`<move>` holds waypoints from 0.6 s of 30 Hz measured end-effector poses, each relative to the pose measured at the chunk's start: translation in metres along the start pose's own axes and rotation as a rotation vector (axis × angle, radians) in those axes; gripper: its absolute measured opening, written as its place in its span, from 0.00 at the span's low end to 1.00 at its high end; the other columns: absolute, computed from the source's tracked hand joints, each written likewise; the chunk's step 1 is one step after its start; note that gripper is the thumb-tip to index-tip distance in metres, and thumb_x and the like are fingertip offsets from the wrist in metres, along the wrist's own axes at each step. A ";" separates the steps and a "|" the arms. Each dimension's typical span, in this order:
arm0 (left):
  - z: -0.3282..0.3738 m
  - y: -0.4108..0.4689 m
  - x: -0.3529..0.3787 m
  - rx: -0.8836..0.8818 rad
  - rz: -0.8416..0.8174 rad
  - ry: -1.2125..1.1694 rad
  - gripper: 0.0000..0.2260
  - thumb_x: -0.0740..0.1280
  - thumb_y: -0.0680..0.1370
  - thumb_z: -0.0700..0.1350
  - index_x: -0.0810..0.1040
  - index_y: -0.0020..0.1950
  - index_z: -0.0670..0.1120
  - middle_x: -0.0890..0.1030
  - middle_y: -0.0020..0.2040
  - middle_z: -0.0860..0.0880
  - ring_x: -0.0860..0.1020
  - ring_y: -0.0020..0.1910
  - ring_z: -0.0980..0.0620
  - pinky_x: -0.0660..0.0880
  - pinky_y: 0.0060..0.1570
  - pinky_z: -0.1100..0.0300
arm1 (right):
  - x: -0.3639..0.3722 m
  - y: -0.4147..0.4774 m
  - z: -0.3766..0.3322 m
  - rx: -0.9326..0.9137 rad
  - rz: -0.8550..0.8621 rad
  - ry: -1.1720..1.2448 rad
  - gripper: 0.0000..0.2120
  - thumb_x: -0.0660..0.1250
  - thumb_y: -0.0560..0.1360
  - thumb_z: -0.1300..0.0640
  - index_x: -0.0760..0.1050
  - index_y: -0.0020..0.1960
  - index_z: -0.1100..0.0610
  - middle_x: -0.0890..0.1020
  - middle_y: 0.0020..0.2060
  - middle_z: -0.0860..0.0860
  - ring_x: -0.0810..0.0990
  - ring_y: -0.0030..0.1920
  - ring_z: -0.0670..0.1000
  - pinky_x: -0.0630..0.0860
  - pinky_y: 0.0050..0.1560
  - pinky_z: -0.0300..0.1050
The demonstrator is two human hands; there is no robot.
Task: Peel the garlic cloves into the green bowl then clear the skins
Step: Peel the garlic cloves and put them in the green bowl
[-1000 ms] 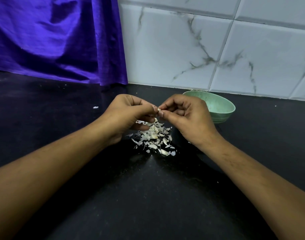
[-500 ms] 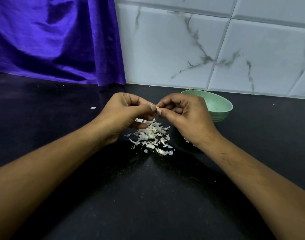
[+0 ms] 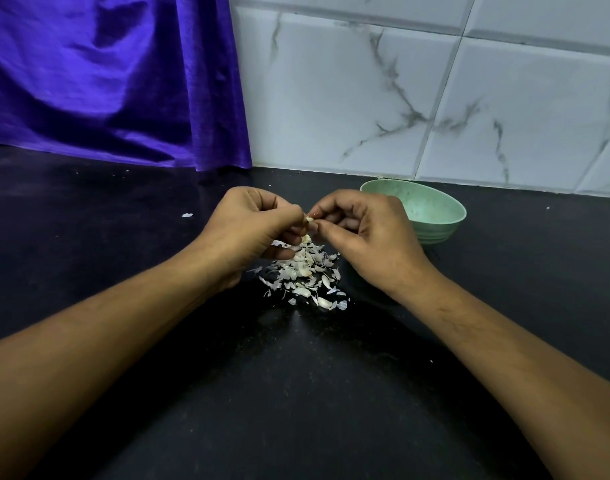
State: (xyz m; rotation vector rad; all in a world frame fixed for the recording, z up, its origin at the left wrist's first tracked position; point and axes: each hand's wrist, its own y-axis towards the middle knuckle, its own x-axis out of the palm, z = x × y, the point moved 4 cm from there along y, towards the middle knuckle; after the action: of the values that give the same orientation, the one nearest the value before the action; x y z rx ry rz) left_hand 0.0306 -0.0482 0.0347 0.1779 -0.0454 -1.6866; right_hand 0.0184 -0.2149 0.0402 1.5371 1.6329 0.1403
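A small pale garlic clove [image 3: 309, 219] is pinched between the fingertips of both hands, held above the counter. My left hand [image 3: 248, 230] grips it from the left and my right hand [image 3: 362, 237] from the right, fingers curled. Below them a heap of whitish garlic skins and cloves [image 3: 302, 275] lies on the black counter. The green bowl [image 3: 431, 211] stands just behind my right hand, near the wall; its inside looks bare where visible, and its near left part is hidden by my hand.
The black counter [image 3: 296, 393] runs to a white marble-patterned tiled wall [image 3: 418, 98]. A purple cloth [image 3: 106, 74] hangs at the back left down to the counter. A stray skin flake [image 3: 187, 215] lies left of my left hand.
Both hands stay pinched together on the clove above the pile, with only slight finger movement. The view has shifted a little.
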 end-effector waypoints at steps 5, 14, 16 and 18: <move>-0.003 0.002 -0.001 0.026 -0.024 0.067 0.08 0.73 0.77 0.40 0.83 0.48 0.34 0.84 0.37 0.45 0.82 0.38 0.52 0.81 0.37 0.56 | 0.002 0.002 0.003 0.070 0.032 0.171 0.04 0.73 0.77 0.67 0.82 0.49 0.60 0.85 0.38 0.57 0.86 0.39 0.57 0.84 0.45 0.56; 0.001 0.003 -0.011 0.142 -0.003 0.301 0.11 0.61 0.79 0.43 0.78 0.40 0.42 0.83 0.37 0.47 0.81 0.41 0.48 0.83 0.41 0.47 | -0.001 0.003 0.004 0.242 0.094 0.453 0.03 0.70 0.79 0.67 0.79 0.52 0.61 0.87 0.42 0.58 0.86 0.37 0.51 0.78 0.35 0.35; 0.002 0.002 -0.010 0.164 -0.008 0.331 0.14 0.61 0.82 0.45 0.78 0.40 0.42 0.83 0.38 0.47 0.82 0.40 0.47 0.83 0.41 0.46 | 0.000 0.002 0.006 0.245 0.076 0.444 0.06 0.69 0.80 0.67 0.80 0.56 0.62 0.87 0.42 0.57 0.87 0.38 0.52 0.80 0.36 0.38; 0.003 0.002 -0.010 0.216 0.001 0.416 0.19 0.63 0.84 0.50 0.79 0.38 0.43 0.84 0.37 0.46 0.83 0.39 0.46 0.84 0.42 0.45 | 0.001 0.001 0.008 0.245 0.059 0.413 0.08 0.69 0.80 0.66 0.80 0.58 0.61 0.87 0.44 0.58 0.87 0.40 0.55 0.83 0.40 0.45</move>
State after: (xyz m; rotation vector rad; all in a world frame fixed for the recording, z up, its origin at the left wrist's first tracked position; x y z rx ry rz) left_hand 0.0333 -0.0390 0.0388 0.6867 0.0849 -1.6121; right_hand 0.0247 -0.2176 0.0357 1.8328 1.9844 0.3164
